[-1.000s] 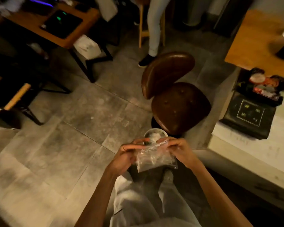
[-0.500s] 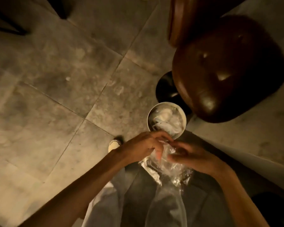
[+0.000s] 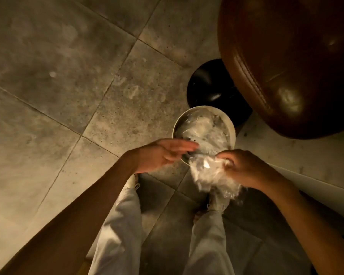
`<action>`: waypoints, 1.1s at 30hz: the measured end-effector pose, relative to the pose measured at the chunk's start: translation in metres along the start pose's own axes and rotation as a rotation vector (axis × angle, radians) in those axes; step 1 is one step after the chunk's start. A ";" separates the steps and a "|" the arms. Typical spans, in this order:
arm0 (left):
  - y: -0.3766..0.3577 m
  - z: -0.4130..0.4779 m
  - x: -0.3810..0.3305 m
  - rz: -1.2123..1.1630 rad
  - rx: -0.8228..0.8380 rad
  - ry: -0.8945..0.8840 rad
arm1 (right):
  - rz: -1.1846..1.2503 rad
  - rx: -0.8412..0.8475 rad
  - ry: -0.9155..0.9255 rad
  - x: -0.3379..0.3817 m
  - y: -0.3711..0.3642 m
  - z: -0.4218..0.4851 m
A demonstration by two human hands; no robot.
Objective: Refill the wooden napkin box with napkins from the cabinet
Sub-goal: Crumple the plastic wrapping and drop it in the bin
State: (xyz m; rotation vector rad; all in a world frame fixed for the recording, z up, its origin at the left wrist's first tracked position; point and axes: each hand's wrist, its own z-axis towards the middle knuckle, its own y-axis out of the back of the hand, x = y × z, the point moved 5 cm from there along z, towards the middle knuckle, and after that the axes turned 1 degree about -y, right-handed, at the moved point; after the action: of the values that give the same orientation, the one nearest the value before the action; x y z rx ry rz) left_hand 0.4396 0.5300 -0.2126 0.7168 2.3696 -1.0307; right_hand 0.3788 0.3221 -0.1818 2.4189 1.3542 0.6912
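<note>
A crumpled clear plastic wrapper [image 3: 209, 173] hangs from my right hand [image 3: 244, 167], just above the near rim of a small round bin [image 3: 231, 124] on the floor. The bin holds more crumpled clear plastic. My left hand [image 3: 163, 154] is flat with fingers extended toward the wrapper, its fingertips at the wrapper's upper edge over the bin's rim, holding nothing. No napkins, wooden box or cabinet are in view.
A brown leather stool seat [image 3: 286, 62] fills the upper right, with its black round base [image 3: 213, 86] just behind the bin. A pale ledge [image 3: 306, 155] runs along the right. Grey floor tiles [image 3: 68, 76] spread to the left. My legs and shoes [image 3: 133, 181] are below.
The view has tilted down and closed in on the bin. My left hand has let go of the wrapper and flattened out; the right hand alone holds the wrapper, nearer the bin.
</note>
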 end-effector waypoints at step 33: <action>0.048 0.105 0.085 0.159 -0.558 -0.032 | -0.094 -0.329 -0.107 0.003 -0.121 0.132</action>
State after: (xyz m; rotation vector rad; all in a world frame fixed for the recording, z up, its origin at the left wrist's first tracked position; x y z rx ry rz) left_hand 0.4254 0.5020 -0.3524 0.6490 2.3592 -0.2824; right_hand 0.3638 0.3861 -0.3487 2.0894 1.1979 0.6885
